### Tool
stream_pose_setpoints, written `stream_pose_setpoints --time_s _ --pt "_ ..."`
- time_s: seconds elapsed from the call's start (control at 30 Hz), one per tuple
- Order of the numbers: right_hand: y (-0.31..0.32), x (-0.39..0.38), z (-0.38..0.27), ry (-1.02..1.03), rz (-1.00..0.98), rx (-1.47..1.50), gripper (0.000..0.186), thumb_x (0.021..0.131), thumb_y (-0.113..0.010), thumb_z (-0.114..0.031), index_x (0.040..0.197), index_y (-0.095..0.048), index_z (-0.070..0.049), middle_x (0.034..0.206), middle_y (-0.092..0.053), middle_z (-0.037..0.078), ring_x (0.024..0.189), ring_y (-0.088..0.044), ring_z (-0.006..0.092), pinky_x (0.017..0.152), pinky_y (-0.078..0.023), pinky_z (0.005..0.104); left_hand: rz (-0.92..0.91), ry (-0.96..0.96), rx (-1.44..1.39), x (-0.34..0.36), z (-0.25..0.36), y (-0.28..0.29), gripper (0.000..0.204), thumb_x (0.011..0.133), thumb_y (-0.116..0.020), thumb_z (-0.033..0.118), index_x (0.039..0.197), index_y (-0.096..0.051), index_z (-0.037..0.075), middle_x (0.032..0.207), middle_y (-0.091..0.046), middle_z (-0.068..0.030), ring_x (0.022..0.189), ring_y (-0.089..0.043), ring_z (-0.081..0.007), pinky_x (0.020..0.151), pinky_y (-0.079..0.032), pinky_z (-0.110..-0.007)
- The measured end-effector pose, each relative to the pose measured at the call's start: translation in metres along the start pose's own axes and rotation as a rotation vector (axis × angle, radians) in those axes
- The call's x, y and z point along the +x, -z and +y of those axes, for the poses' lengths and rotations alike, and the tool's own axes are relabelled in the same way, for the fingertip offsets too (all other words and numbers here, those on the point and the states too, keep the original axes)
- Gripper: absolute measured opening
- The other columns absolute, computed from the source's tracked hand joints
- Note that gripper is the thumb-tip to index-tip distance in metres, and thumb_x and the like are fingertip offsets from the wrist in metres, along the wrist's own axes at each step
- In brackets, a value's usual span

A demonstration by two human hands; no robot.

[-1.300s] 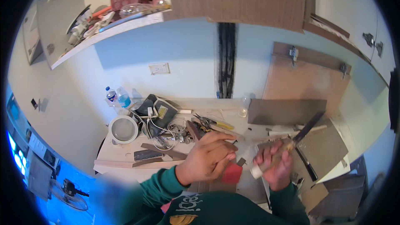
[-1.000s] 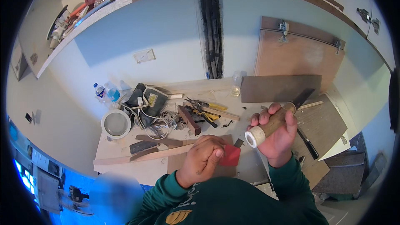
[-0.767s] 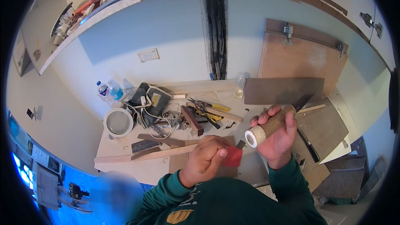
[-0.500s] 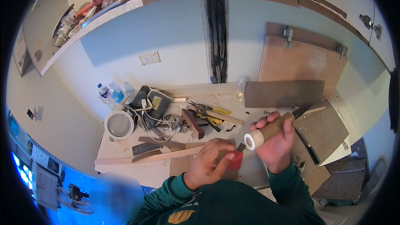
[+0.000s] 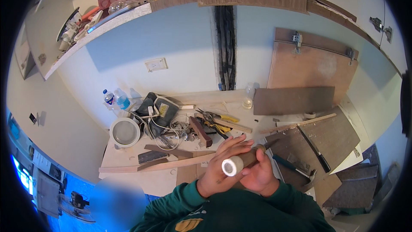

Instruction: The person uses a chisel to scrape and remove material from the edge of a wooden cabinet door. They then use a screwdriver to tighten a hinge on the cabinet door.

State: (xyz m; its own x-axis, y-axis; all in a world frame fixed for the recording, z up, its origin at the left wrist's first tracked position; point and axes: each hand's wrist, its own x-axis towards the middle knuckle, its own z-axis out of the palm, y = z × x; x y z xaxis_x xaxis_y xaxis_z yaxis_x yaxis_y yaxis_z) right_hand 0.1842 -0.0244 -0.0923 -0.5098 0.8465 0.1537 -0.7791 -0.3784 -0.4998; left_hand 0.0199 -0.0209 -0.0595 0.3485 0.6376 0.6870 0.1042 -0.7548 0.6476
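Both my hands hold a wood chisel in front of my chest. Its round wooden handle (image 5: 246, 160) ends in a pale, whitish butt facing me, and the dark blade points away to the upper right. My left hand (image 5: 219, 169) lies along the handle's left side with long, fairly straight fingers. My right hand (image 5: 262, 176) presses on the handle from the right, its fingers partly hidden. Just right of my hands, a claw hammer (image 5: 296, 168) lies on the table, and beyond it a black-handled blade (image 5: 315, 150) rests on a brown board (image 5: 339, 135).
Pliers (image 5: 214, 116), a wooden plane-like block (image 5: 200, 132), cables and a dark bag (image 5: 165, 109) crowd the middle back. Wood strips (image 5: 171, 161) lie left. A round white lamp (image 5: 125, 132) and bottles (image 5: 122, 99) stand far left. Panels (image 5: 294, 101) lean against the wall.
The chisel has moved left and closer to me. My left hand, earlier pinching near a red piece, now lies against the handle; the red piece no longer shows. The hammer has come into view.
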Motion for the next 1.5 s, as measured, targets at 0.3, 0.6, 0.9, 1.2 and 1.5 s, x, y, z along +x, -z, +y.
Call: stream_pose_setpoints --time_s 0.3,0.6,0.9,1.2,1.5 --pt "-0.022 0.003 -0.041 -0.005 -0.166 -0.445 0.058 0.103 -0.059 -0.048 0.140 -0.054 -0.004 0.135 -0.060 0.012 0.121 -0.060 0.0249 0.102 -0.048 0.0401 0.004 0.081 -0.094 0.067 0.014 0.026 0.033 0.102 -0.063 0.024 0.124 -0.064 -0.001 0.124 -0.070 -0.0144 0.123 -0.062 -0.0257 0.108 -0.042 -0.040" --pt "-0.106 0.045 -0.127 0.867 -0.092 -1.744 0.049 0.094 -0.074 -0.027 0.129 -0.057 0.002 0.115 -0.061 0.014 0.102 -0.061 0.0227 0.090 -0.049 0.0331 0.118 0.088 -0.255 0.154 0.028 0.065 0.035 0.106 -0.060 0.033 0.122 -0.065 0.003 0.113 -0.069 -0.0053 0.103 -0.060 -0.0115 0.092 -0.049 -0.030" --pt "-0.133 0.120 -0.125 0.589 -0.273 -1.152 0.056 0.106 -0.060 -0.034 0.145 -0.041 0.001 0.121 -0.060 0.009 0.106 -0.058 0.0134 0.093 -0.049 0.0302 0.104 0.105 -0.285 0.195 0.046 0.087 0.045 0.108 -0.054 0.039 0.121 -0.065 -0.002 0.104 -0.071 -0.0079 0.092 -0.065 -0.0128 0.083 -0.053 -0.029" --pt "-0.128 0.138 -0.126 0.516 -0.327 -0.797 0.046 0.105 -0.057 -0.019 0.145 -0.043 -0.004 0.109 -0.061 0.006 0.090 -0.061 0.0131 0.080 -0.053 0.0287 0.015 0.069 -0.161 0.206 0.057 0.084 0.044 0.107 -0.056 0.043 0.123 -0.066 0.003 0.082 -0.061 0.0025 0.065 -0.054 -0.0030 0.052 -0.042 -0.019" --pt "-0.130 0.119 -0.157 0.433 -0.282 -0.878 0.047 0.094 -0.054 -0.008 0.141 -0.047 -0.005 0.104 -0.061 0.008 0.076 -0.062 0.0145 0.066 -0.053 0.0303 0.084 -0.063 0.436 0.200 0.083 0.093 0.032 0.101 -0.067 0.030 0.104 -0.072 -0.002 0.086 -0.071 -0.0089 0.071 -0.063 -0.0133 0.067 -0.050 -0.030"
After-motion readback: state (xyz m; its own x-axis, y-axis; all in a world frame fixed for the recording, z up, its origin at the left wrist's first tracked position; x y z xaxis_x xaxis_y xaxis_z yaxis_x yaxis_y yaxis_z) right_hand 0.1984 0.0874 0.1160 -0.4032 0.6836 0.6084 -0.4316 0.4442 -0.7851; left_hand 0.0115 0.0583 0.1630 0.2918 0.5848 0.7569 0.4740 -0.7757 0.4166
